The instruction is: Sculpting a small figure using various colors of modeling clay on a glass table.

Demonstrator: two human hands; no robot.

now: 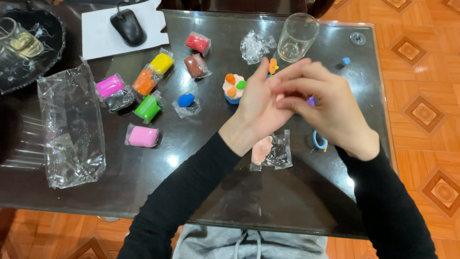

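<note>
My left hand [256, 108] is held flat above the dark glass table [287, 206], palm turned toward my right hand [335, 112]. The right fingers press across the left palm. Whatever lies between them is hidden. A bit of purple clay [310, 100] shows just under the right fingers. Beyond my left hand stands a small clay figure [234, 87] with orange, green and blue parts. A peach clay lump [261, 149] lies in an opened clear wrapper [281, 151] below my hands. A light blue clay ring [319, 141] rests beside my right wrist.
Several wrapped clay pieces lie to the left: red [198, 43], brown [195, 66], yellow [161, 63], orange [144, 82], magenta [110, 86], green [147, 108], blue [186, 100], pink [143, 136]. A large clear bag [72, 127], a mouse [128, 26] and a drinking glass [297, 37] are here too.
</note>
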